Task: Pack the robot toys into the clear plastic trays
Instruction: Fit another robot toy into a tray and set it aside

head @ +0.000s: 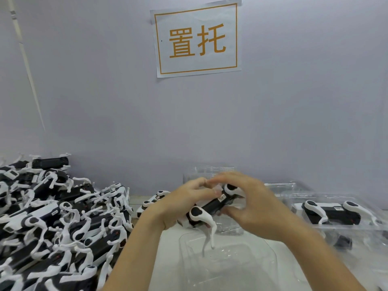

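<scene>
Pale lilac wall (294, 101) behind, with a white paper sign (197, 38) bordered and lettered in orange taped near the top. Below it, a white tabletop (168, 259).

From the head camera: at left, a big heap of black-and-white four-legged robot toys (52, 217), tangled, white legs sticking out every way. Just beyond the heap, one more black-and-white toy lying alone (150, 201) on the tabletop, partly hidden by the left wrist.

In the middle, held above the table, a black-bodied robot toy with white rounded legs (212, 206), tilted, one white leg dangling down towards the empty clear plastic tray (226, 265) right beneath. Left hand (184, 204) curled round the toy's near end, fingers wrapped over the body. Right hand (249, 204) cupped over the far end, fingers bent across the top and thumb under the body, pinching it. Both hands blurred somewhat.

Behind the hands, a stack of empty clear plastic trays (210, 171) against the wall. At right, a clear plastic tray already holding a black-and-white robot toy (333, 213), lying on its side, apparently atop further clear trays, with more clear plastic just behind (281, 185).
</scene>
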`<state>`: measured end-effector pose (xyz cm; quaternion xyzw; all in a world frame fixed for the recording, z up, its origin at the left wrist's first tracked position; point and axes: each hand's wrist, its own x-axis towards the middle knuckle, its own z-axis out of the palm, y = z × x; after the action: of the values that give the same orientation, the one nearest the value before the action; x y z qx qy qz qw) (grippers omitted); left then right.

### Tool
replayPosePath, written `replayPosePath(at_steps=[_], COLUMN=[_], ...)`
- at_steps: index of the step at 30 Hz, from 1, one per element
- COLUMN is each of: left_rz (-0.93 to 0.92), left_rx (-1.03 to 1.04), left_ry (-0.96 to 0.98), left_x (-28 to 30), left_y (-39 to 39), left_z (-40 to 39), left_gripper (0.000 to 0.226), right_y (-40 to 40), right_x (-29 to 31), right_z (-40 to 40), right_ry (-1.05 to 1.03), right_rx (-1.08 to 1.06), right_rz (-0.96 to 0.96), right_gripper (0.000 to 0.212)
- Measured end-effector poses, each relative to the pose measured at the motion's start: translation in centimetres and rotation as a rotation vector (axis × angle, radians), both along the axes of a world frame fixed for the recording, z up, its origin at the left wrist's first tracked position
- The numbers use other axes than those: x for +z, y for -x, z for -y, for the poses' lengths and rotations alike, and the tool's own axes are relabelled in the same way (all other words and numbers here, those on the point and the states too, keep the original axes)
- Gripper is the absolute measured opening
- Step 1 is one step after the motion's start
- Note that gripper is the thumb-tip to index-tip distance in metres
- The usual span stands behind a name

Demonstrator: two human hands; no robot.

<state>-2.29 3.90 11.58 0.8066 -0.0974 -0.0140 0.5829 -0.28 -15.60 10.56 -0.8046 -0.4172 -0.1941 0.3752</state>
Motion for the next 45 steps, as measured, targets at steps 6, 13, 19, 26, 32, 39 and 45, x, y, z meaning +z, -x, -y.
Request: replayPosePath(at_steps=[6,13,19,26,32,39,45], left_rz=[0.096,0.262,0.451,0.457,0.245,-0.144,-0.080], left_rx=[0.013,-0.150,0.062,0.123,0.442,0.472,0.697], left_ry=[0.070,0.200,0.022,-0.031,-0.120,-0.198,0.114], left_x=[-0.1,-0.6,-1.2,-2.0,-3.5,-9.0,-10.7], left_y=[-0.3,-0.6,-1.5,-1.5,-1.3,-0.4,-1.6], left_z=[0.1,-0.9,-0.4,2.1,0.8,-0.3,0.3], left_gripper=[0.020,0.047,0.045,0.044,0.021,0.026,0.010], right_y=[-1.1,-2.1,-2.1,-2.0,-2.9,-2.8,-2.9], right_x=[-0.9,-1.3,-1.7,-2.5,-3.3,-3.5,-4.8], right_z=[0.3,0.7,0.6,-0.4,-0.1,-0.6,-1.3], right_ry=[-0.045,-0.207,-0.074,-0.082,-0.263,-0.272,-0.227], right_rx=[-0.102,-0.271,-0.245,-0.240,-0.335,-0.243,-0.233], right_rz=[-0.072,-0.142,-0.195,-0.091,-0.087,-0.145,-0.197], right_gripper=[0.047,0.031,0.025,0.038,0.021,0.020,0.032])
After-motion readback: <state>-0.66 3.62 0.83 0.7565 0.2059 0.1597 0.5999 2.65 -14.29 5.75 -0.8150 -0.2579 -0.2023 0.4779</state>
